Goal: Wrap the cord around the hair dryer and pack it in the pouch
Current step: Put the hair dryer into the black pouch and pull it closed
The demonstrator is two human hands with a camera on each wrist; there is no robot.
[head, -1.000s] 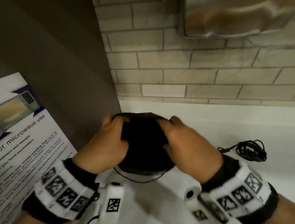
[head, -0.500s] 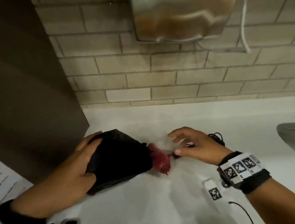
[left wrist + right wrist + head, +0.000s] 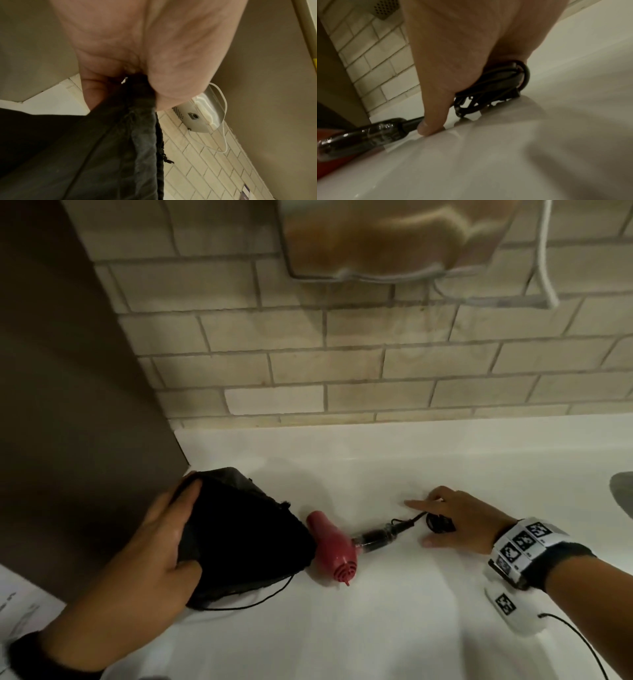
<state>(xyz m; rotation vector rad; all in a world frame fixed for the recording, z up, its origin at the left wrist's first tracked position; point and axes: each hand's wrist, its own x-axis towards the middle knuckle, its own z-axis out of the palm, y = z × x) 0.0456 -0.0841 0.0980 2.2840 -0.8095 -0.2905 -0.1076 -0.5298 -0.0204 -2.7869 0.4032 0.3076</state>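
Pouch [image 3: 239,539] lies at the counter's [image 3: 394,611] left edge against the brown panel [image 3: 68,405], gripped by the left hand [image 3: 154,549]. Hair dryer [image 3: 334,546] lies just beside it. Right hand [image 3: 459,522] rests loosely on the bundled cord [image 3: 438,523], fingers spread. No legible writing.

No text, label or number can be read anywhere.
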